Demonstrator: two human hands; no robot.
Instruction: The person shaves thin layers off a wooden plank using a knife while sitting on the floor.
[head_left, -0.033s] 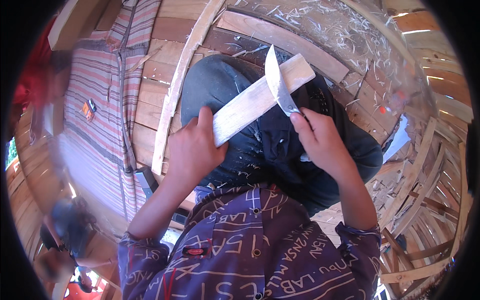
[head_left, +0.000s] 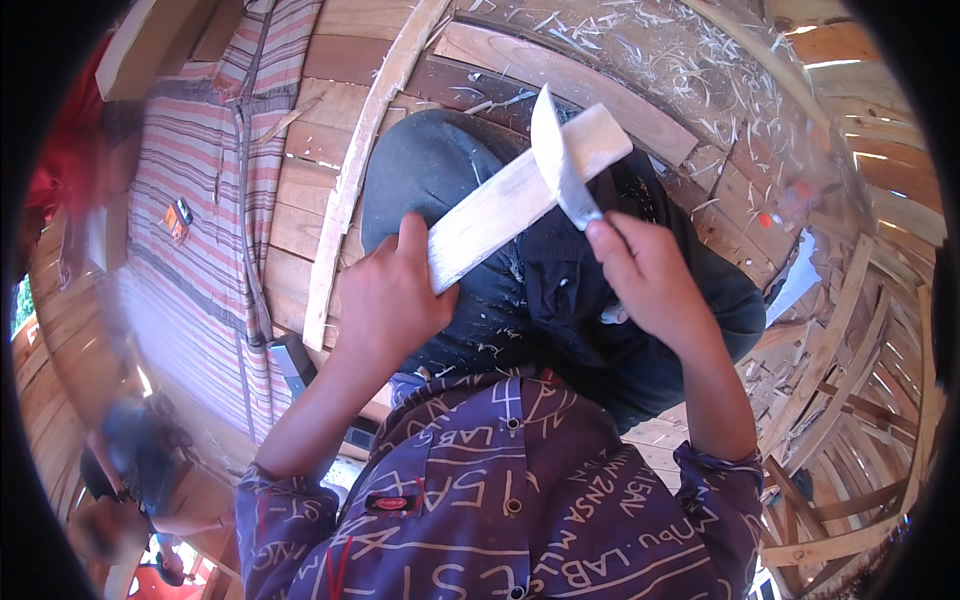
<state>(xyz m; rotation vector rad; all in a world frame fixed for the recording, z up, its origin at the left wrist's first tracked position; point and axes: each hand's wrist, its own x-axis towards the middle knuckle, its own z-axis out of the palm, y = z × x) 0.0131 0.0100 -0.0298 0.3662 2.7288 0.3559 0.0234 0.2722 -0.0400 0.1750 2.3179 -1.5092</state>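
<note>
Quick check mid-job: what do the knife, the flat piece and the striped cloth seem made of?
Knife: blade probably steel, smooth, judging by its bright sheen; the handle is mostly hidden in the right hand.
Flat piece: pale wood, apparently bare, with faint lengthwise streaks like grain.
Striped cloth: looks like matte woven fabric, given its stripes and soft creases; fibre unclear.

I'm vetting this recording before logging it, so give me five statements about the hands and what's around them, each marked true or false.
1. The left hand holds a piece of wood. True.
2. The piece of wood lies on the floor. False: it is up in the left hand.
3. The right hand holds a knife. True.
4. The knife's tip points back at the person. False: it points away.
5. A striped cloth lies to the left. True.
</note>
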